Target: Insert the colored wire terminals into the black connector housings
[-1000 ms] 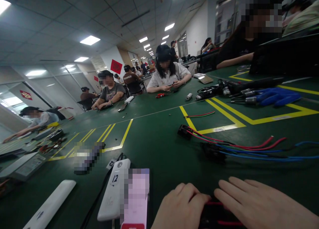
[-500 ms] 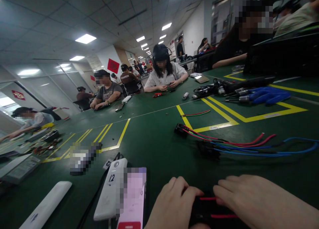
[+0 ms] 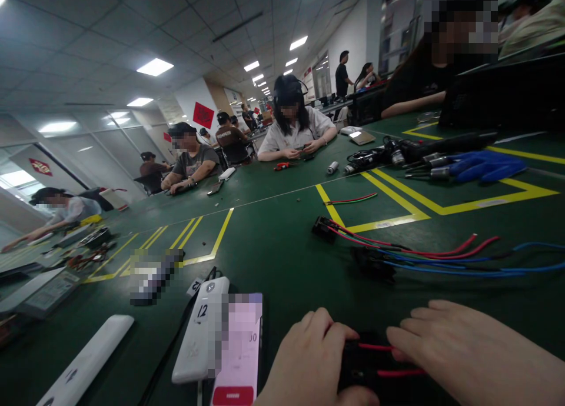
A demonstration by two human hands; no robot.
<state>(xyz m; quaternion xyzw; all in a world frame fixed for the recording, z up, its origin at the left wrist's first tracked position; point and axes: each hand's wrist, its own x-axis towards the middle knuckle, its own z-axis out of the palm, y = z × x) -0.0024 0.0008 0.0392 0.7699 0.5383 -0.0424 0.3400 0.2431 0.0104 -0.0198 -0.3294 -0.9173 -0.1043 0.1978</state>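
The black part (image 3: 359, 368) with red wires (image 3: 401, 373) is at the near side of the green table (image 3: 273, 241). The left hand (image 3: 311, 362) closes its fingers on it; the right hand (image 3: 463, 347) bends its fingers at the wires, whether gripping cannot be told.

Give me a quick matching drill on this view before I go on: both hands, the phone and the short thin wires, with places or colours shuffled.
1. Left hand
2. Phone
3. Short thin wires
4. Right hand

A. Red and green, by the yellow tape
B. At two red wires
C. Around the black part
D. Beside the white block marked 12

Pairs: 1-C, 2-D, 3-A, 4-B
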